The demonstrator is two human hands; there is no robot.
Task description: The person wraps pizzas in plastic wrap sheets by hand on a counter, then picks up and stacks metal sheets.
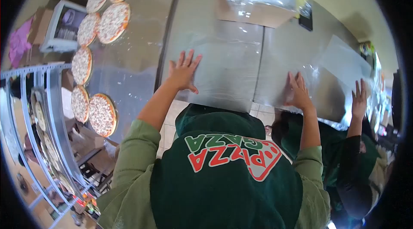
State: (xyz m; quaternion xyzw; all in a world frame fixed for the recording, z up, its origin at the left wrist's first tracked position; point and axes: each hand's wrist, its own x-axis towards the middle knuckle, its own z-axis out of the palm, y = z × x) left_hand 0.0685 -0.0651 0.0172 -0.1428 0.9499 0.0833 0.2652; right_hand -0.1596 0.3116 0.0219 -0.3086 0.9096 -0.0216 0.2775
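My left hand (184, 72) lies palm down on the steel table (206, 35), its fingers spread and a ring on one of them. A sheet of clear plastic film (226, 67) stretches flat over the table beside it. On the right, my right hand (298, 91) rests at the film's other side near the front edge, fingers extended and slightly apart. Neither hand holds anything that shows. Several round pizzas (113, 22) with shredded topping stand in a curved row on the left part of the table.
A cardboard box (254, 11) filled with clear plastic bags stands at the back, with a dark phone (306, 20) beside it. A co-worker's hand (359, 98) is at the right, near a translucent sheet (344, 59). A metal rack (62, 121) stands at left.
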